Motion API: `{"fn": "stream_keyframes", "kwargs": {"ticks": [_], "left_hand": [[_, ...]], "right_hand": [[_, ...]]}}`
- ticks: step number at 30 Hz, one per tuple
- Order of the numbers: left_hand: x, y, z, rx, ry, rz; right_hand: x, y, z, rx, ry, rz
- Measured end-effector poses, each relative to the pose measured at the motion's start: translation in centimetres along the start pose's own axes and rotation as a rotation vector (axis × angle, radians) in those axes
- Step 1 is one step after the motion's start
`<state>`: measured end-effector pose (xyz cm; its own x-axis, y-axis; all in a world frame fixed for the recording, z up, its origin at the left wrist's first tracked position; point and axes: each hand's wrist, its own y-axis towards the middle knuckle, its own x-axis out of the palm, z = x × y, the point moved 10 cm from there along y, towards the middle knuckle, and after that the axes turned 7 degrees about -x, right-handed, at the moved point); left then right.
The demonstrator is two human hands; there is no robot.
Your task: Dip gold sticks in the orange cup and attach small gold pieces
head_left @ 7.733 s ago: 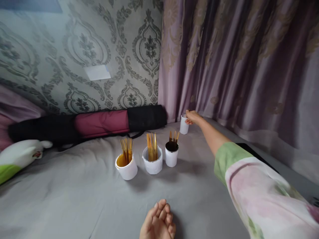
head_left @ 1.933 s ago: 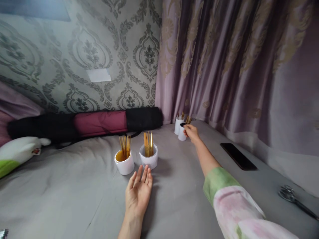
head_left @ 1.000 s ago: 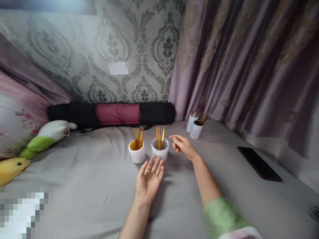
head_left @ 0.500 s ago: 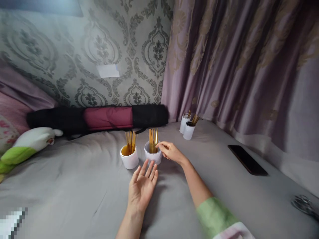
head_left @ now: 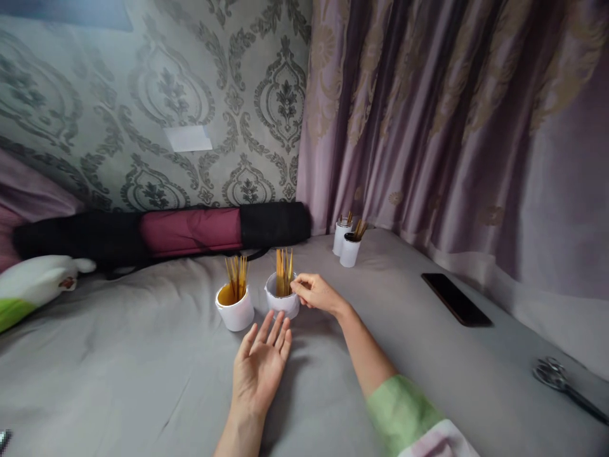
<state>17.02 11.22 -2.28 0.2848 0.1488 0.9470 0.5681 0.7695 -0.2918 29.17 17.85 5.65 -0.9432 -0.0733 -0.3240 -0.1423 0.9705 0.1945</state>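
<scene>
My right hand (head_left: 318, 294) is pinched closed at the right rim of a white cup (head_left: 283, 307), on a thin yellow stick (head_left: 292, 261) that stands upright there. Several more thin wooden sticks (head_left: 281, 270) lean inside that cup. My left hand (head_left: 261, 371) lies palm up with fingers spread, its tips just in front of the same cup and holding nothing. To the left is a second white cup (head_left: 236, 316), yellow inside, with several thin sticks (head_left: 236, 274) in it. The lower end of the pinched stick is hidden.
Two white containers (head_left: 349, 255) with brown sticks stand near the curtain (head_left: 380, 127). A dark phone (head_left: 454, 298) and a black-handled metal object (head_left: 554, 374) lie on the right. Behind are a black and maroon long bag (head_left: 190, 231) and a plush toy (head_left: 35, 282).
The whole view has shifted slightly, so things appear further left. My right hand stays pinched at the cup's rim, and my left hand stays open in front of it.
</scene>
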Motion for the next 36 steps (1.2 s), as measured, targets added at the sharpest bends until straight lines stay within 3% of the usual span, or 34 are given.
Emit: {"fn": "stream_keyframes", "kwargs": {"ticks": [23,36], "left_hand": [[-0.5,-0.3,0.2,0.024,0.015,0.088],[-0.7,-0.5,0.4,0.049,0.063,0.123]], "right_hand": [[-1.3,0.2,1.1,-0.002,-0.050,0.147],[-4.1,-0.3,1.7,0.035,-0.068,0.251]]}}
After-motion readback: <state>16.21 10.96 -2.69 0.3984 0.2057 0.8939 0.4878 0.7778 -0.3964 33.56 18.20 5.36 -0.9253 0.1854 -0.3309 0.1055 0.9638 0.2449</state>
